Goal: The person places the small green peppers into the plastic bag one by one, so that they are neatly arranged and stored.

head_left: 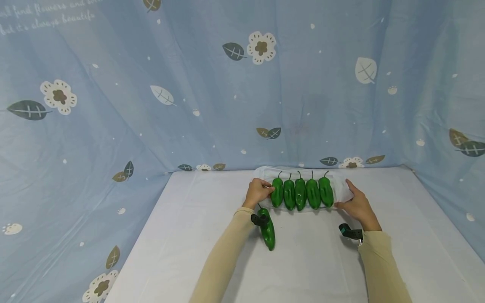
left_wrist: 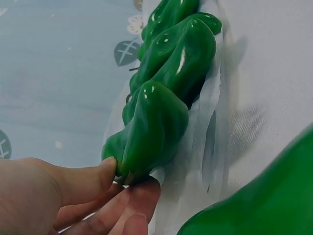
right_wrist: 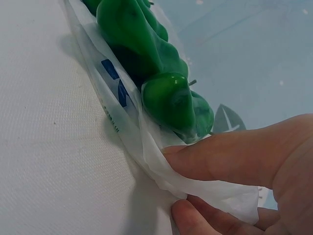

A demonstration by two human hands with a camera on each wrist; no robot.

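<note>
Several glossy green peppers (head_left: 300,194) lie side by side in a row, stems toward the back, on a white translucent plastic bag (head_left: 342,188). My left hand (head_left: 258,192) pinches the leftmost pepper (left_wrist: 146,132) between thumb and fingers, the fingertips low against its side. At the other end, my right hand (head_left: 357,206) grips the bag's right edge (right_wrist: 215,196), thumb on top and fingers beneath. In the right wrist view, blue and green print shows through the plastic. One more pepper (head_left: 268,231) lies apart on the table, partly hidden by the left wrist's camera.
A white cloth covers the table (head_left: 307,261). Behind and beside it hangs a blue curtain (head_left: 212,105) with leaf and flower prints, close to the bag's back edge. Black wrist cameras (head_left: 350,231) stick out inward from both sleeves.
</note>
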